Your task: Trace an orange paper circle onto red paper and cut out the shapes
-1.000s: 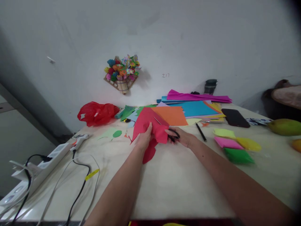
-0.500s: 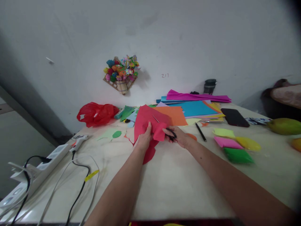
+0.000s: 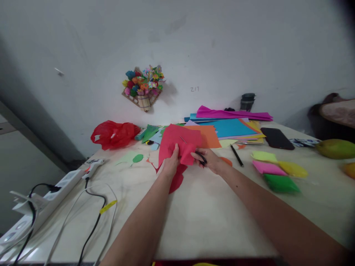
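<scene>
A sheet of red paper (image 3: pixel 177 136) is raised off the table, gripped near its lower edge by my left hand (image 3: pixel 171 162) with the thumb on top. My right hand (image 3: pixel 206 159) is closed around the black handles of a pair of scissors (image 3: pixel 202 158). One blade tip shows above the red paper; the rest of the blades is hidden by it. Below my left hand, a rounded red paper piece (image 3: pixel 176 181) hangs or lies; I cannot tell which. An orange paper piece (image 3: pixel 226 161) is partly covered by my right wrist.
Coloured sheets (image 3: pixel 235 127) are stacked behind my hands. Rightward are a black pen (image 3: pixel 237 155), a phone (image 3: pixel 276 138), small coloured packets (image 3: pixel 281 183) and a green-yellow fruit (image 3: pixel 335 148). A red plastic bag (image 3: pixel 115 133), green leaf cutout (image 3: pixel 138 158) and power strip (image 3: pixel 63 181) are leftward.
The red paper's top has shifted slightly and its outline is rounder. My right hand and the scissors have moved a little to the left. My left hand keeps its hold.
</scene>
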Tool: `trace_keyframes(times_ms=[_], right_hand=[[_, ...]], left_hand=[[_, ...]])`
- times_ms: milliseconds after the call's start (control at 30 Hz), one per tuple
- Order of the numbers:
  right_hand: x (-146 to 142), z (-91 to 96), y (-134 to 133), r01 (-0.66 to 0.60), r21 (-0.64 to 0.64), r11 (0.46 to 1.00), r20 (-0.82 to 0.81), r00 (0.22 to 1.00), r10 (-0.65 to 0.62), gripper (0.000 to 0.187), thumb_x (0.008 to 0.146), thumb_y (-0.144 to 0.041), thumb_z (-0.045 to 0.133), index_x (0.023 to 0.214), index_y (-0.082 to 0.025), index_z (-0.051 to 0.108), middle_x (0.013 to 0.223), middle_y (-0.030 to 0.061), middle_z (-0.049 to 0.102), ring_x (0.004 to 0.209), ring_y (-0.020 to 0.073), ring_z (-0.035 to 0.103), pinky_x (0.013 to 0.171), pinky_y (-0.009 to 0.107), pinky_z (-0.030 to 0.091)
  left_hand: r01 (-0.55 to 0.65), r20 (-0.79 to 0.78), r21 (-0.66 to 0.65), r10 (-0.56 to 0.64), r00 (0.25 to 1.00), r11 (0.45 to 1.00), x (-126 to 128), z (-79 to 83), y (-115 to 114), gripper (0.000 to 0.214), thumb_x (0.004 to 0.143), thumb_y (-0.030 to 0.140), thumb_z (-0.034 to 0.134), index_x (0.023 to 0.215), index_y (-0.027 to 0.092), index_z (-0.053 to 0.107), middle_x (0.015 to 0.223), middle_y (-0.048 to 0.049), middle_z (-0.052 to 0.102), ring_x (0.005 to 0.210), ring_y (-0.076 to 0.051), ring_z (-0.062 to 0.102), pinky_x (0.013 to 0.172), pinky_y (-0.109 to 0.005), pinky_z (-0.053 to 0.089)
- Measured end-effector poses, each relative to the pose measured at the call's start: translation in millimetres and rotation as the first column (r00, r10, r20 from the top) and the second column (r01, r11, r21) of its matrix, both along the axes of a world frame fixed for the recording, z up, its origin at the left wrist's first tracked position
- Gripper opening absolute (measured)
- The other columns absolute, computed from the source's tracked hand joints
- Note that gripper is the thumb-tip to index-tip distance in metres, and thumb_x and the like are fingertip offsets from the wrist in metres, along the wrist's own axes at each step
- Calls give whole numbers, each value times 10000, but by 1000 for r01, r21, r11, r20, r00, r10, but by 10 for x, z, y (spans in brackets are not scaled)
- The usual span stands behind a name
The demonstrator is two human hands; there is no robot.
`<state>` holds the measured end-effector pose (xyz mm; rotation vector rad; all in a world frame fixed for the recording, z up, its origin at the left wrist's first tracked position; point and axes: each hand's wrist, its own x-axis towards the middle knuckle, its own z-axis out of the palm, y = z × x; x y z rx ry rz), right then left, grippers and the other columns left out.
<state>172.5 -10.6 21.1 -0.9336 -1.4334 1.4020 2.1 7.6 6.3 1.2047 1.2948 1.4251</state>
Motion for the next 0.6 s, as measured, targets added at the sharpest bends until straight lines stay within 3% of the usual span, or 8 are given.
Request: trace_keyframes(times_ms=[100,300,433,600], right_hand=[[-4,4,0,15,8,1000,22,1000,-15,272,611,-367,656,717,-151,530,476,-56,434,392,46,372,360,177,264],[32,0,21,7,53,999,86,996,-11,274,610,-374,656,659,-145,513,465,-52,435,389,52,381,360,195,290],[74,-28,48,-28,60,998,141,990,19,285,611,-385,654,645,-147,501,470,-50,446,383,52,380,371,205,305],[76,-39,40,-67,72,995,186,981,52,310,617,-397,647,566,-152,465,465,-42,453,383,54,394,371,208,314]], left_hand=[[34,23,9,-34,999,999,21,28,-35,550,504,199,774,1027,241,610,586,5,577,695,-193,606,516,-191,409],[138,434,-9,-120,893,990,158,107,-24,452,678,529,590,993,204,583,812,-53,646,663,-169,617,542,-258,476],[104,590,68,-124,798,992,133,91,75,346,700,452,612,961,227,582,917,-50,655,807,-198,627,627,-283,504],[-9,637,192,-118,762,981,61,28,175,254,697,324,648,915,206,592,959,-52,651,892,-205,609,710,-288,505]])
